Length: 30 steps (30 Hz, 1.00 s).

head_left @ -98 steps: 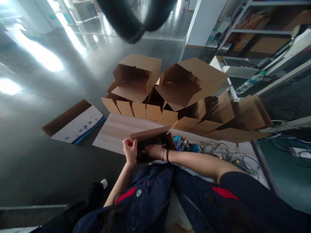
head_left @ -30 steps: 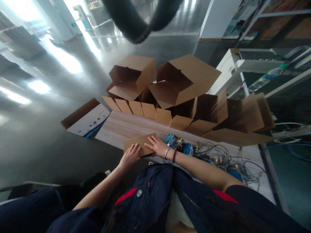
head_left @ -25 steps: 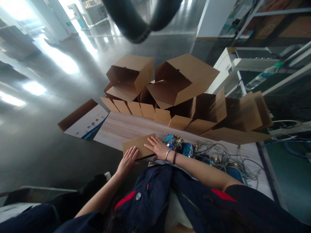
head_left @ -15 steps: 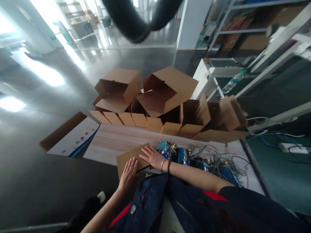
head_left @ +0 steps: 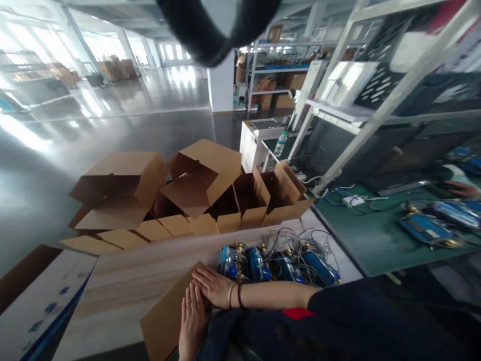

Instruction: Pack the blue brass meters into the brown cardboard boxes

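Note:
A brown cardboard box (head_left: 161, 321) lies at the near edge of the table, tilted across my view. My left hand (head_left: 193, 316) rests flat on it with the fingers stretched out. Beside it, my right hand (head_left: 213, 287) also lies flat on the cardboard, its fingertips close to those of the left. Both hands are open and grip nothing. Just right of my right hand sits a row of blue devices with brass fittings (head_left: 257, 263), with grey cables (head_left: 289, 243) tangled over them.
Open cardboard boxes (head_left: 229, 223) line the table's far side, two more stacked on top (head_left: 120, 183). A white printed carton (head_left: 48, 301) stands left. To the right, a green bench (head_left: 361, 235) bears more blue devices (head_left: 428, 228) and another person's hand (head_left: 464, 189).
My view has swung up and to the right, bringing the green bench into sight. My hands have come closer together on the box, both still flat.

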### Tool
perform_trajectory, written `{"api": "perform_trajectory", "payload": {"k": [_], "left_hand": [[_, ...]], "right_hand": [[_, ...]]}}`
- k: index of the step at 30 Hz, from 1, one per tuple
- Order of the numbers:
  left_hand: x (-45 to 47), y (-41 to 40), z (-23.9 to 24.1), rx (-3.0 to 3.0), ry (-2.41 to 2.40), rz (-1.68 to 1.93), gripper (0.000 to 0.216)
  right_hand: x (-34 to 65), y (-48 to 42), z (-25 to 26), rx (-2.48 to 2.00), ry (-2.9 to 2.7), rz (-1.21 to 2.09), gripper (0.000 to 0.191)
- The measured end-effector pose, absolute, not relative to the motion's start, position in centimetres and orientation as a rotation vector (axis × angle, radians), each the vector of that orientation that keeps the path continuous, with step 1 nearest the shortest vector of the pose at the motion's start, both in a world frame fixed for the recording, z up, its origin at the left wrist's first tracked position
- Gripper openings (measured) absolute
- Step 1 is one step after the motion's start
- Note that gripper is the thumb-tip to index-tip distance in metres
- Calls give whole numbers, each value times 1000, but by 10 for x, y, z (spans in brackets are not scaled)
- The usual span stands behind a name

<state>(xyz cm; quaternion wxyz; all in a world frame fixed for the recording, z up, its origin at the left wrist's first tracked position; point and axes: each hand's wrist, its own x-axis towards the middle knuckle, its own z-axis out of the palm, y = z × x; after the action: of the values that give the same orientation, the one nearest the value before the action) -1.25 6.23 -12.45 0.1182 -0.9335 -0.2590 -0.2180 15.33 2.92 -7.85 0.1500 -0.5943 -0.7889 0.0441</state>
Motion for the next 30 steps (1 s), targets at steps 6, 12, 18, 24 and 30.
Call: {"api": "perform_trajectory", "payload": {"k": [6,12,18,24,30], "left_hand": [[3,95,-107,-2783,-880,-673,64],[37,133,-80,-2777,-1396,-562,57],[71,105,-100,-2977,-1260,-675,55],[100,67,-114,-3092,-1143,-612,55],[99,54,-105,-3163,-1269,-286,50]], "right_hand": [[175,20,-55,-1731,-2087,471,77],[267,-86,-53,-2063,-1278,251,34],[425,-161,-23,-2576,-670,-311,45],[516,-144,-15,-2747,-914,-243,57],[530,-157,-29,-2683,-942,-155,26]]}}
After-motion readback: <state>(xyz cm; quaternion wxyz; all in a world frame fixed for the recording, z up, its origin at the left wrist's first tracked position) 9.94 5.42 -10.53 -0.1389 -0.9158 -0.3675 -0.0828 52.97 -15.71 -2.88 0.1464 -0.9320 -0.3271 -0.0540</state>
